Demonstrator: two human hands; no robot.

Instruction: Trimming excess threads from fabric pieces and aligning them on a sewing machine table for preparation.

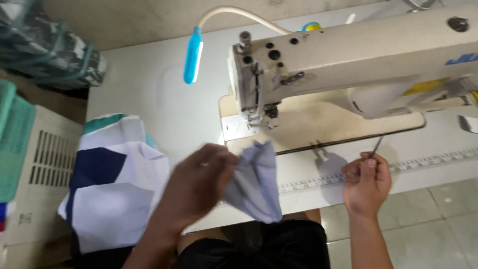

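My left hand (199, 182) grips a small piece of pale blue-grey cloth (256, 184), which hangs folded over the front edge of the white sewing table (149, 84). My right hand (367, 182) is closed around a thin dark metal tool (377, 147), whose tip points up toward the sewing machine (348, 55). The cream machine stands at the back right, its needle and presser foot (256, 117) just above and behind the cloth.
A blue lamp head on a white gooseneck (192, 55) hangs left of the machine. White and navy fabric pieces (112, 184) are stacked at the table's left end. A green mesh basket (12, 139) and white crate (47, 164) stand further left. A measuring tape strip (423, 162) runs along the table front.
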